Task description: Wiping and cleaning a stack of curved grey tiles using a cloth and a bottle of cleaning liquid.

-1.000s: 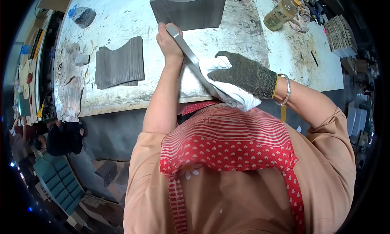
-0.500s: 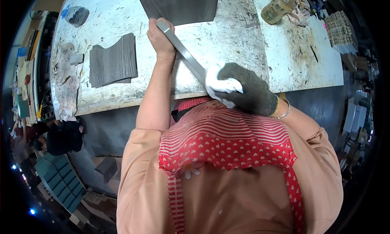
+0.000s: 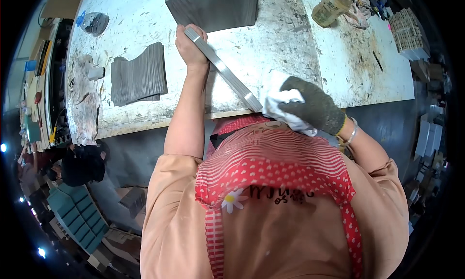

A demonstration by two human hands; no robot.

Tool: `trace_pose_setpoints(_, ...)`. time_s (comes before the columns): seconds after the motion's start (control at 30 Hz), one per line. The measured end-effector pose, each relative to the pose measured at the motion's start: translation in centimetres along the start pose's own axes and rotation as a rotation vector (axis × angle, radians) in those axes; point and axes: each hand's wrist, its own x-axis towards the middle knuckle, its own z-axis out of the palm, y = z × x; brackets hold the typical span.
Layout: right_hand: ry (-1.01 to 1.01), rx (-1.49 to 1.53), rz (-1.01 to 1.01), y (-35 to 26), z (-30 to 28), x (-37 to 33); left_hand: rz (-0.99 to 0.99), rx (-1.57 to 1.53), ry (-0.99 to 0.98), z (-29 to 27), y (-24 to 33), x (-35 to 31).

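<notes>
My bare left hand [image 3: 193,50] is closed round the far end of a grey panel [image 3: 225,72], which stands on its narrow edge and slants across the worktable [image 3: 271,46] toward its front edge. My right hand [image 3: 317,107], in a dark knitted glove, grips a bunched white cloth [image 3: 280,94]. Cloth and glove are just right of the panel's near end, apart from it. Behind my left hand stands a block of grey wood-grain panels [image 3: 215,12] with curved tops. To the left lie more such panels [image 3: 139,75], stacked flat with a curved upper edge.
A bottle of yellowish liquid [image 3: 332,8] stands at the back right, near a woven basket-like box [image 3: 408,31]. On the left are a clear plastic jug [image 3: 94,23], a small grey block [image 3: 96,73] and a stained cloth strip [image 3: 83,104]. A person in dark clothes [image 3: 83,165] is beyond the table's left side.
My right hand and the cloth have moved right, off the panel's near end, which now shows. My left hand keeps its hold in almost the same place.
</notes>
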Motion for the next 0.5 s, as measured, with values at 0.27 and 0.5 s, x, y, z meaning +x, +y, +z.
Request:
trace_pose_setpoints(0.27, 0.037, 0.068, -0.187, -2.7, 1.8, 0.7, -0.018, -0.043, -0.027, -0.1, 0.0, -0.1)
trace_pose_setpoints(0.5, 0.077, 0.23, 0.043, -1.5, -1.3, 1.1, -0.009, 0.037, -0.073, -0.4, 0.1, -0.2)
